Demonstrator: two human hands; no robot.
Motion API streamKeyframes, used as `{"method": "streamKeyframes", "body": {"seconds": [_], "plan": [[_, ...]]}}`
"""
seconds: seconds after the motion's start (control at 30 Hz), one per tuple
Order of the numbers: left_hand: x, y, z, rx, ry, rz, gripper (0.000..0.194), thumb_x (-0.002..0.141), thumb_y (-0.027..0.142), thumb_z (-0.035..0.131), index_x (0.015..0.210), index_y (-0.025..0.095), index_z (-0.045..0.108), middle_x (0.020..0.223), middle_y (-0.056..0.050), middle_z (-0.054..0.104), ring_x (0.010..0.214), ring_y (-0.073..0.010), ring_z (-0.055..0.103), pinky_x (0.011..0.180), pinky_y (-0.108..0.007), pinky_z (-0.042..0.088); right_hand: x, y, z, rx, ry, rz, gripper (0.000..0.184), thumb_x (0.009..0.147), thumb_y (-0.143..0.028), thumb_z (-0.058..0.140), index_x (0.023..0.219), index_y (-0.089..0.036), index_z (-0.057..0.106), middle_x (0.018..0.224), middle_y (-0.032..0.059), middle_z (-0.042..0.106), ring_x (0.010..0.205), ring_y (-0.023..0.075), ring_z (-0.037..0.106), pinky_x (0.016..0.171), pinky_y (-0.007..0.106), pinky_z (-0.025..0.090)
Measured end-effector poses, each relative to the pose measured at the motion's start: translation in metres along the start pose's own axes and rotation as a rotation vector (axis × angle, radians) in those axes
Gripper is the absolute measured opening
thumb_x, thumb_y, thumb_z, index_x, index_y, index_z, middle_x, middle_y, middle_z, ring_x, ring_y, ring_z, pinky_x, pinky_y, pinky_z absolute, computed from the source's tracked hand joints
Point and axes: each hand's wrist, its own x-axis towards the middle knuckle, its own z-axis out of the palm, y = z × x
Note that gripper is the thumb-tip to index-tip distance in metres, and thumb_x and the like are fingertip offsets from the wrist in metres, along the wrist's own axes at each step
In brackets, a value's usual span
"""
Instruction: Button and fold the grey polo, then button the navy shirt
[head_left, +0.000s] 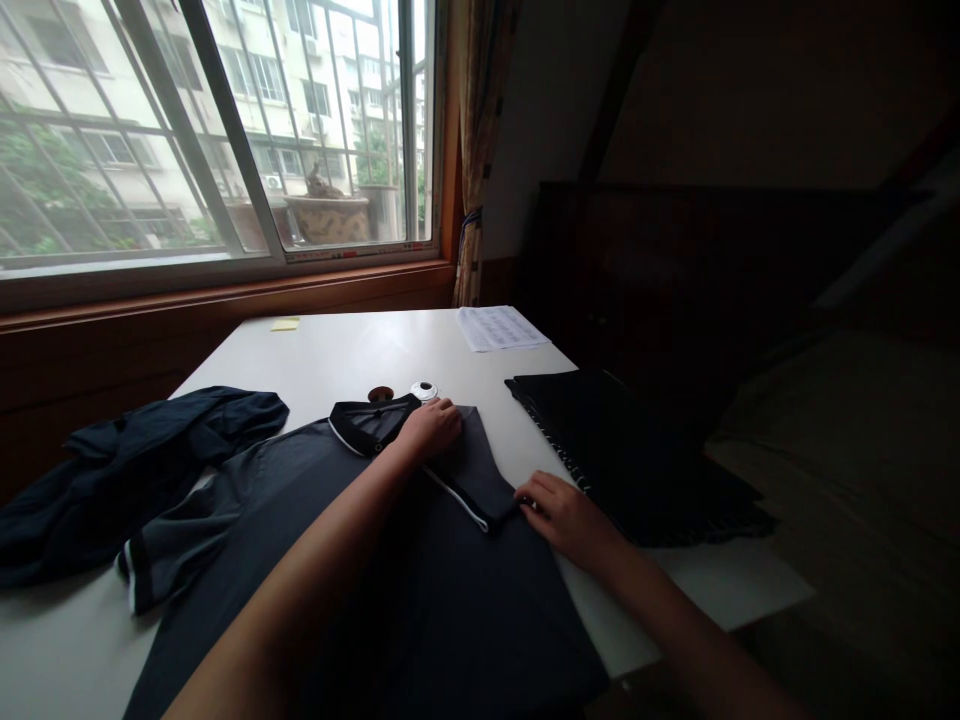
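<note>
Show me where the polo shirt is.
In the head view, the polo shirt lies across the near middle of the white table, between a crumpled dark garment on the left and a black cloth on the right.

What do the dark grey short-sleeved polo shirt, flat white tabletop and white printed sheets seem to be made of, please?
Dark grey short-sleeved polo shirt: soft, matte fabric, perhaps knitted cotton or a blend; it drapes limply.
Flat white tabletop: possibly laminate or painted board, smooth with a slight sheen where light falls.
White printed sheets: apparently matte paper, being thin and flat.
</note>
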Motion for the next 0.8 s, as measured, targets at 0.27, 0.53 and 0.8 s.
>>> {"method": "streamKeyframes", "body": {"seconds": [0.27, 0.53, 0.8], "plan": [[-0.008, -0.01, 0.006, -0.009, -0.031, 0.007, 0.041, 0.101, 0.04, 0.045, 0.133, 0.017, 0.061, 0.14, -0.011, 0.057, 0.13, -0.0242, 0.05, 0.115, -0.038, 0.036, -0.004, -0.004, -0.01, -0.212, -0.095, 0.043, 0.021, 0.09, -0.006, 0.054, 0.097, -0.022, 0.066, 0.092, 0.0056, 0.065, 0.09, 0.0222, 0.063, 0.082, 0.034, 0.052], [-0.001, -0.003, -0.002, 0.001, -0.035, 0.082, 0.037, 0.103, 0.032, 0.039, 0.121, 0.019, 0.068, 0.129, -0.011, 0.065, 0.121, -0.0222, 0.057, 0.111, -0.038, 0.041, 0.02, -0.034, -0.015, -0.198, 0.015, 0.05, 0.029, 0.094, -0.011, 0.049, 0.117, -0.019, 0.065, 0.116, 0.0109, 0.067, 0.109, 0.0256, 0.062, 0.099, 0.043, 0.049], [0.001, -0.007, 0.015, 0.047, -0.086, 0.102, 0.049, 0.104, 0.041, 0.038, 0.143, 0.014, 0.051, 0.152, -0.011, 0.048, 0.143, -0.0229, 0.041, 0.122, -0.037, 0.028, 0.025, -0.036, 0.034, -0.127, -0.231, 0.04, 0.065, 0.102, -0.053, 0.04, 0.155, -0.016, 0.035, 0.163, 0.0129, 0.027, 0.151, 0.0278, 0.025, 0.122, 0.05, 0.028]]}}
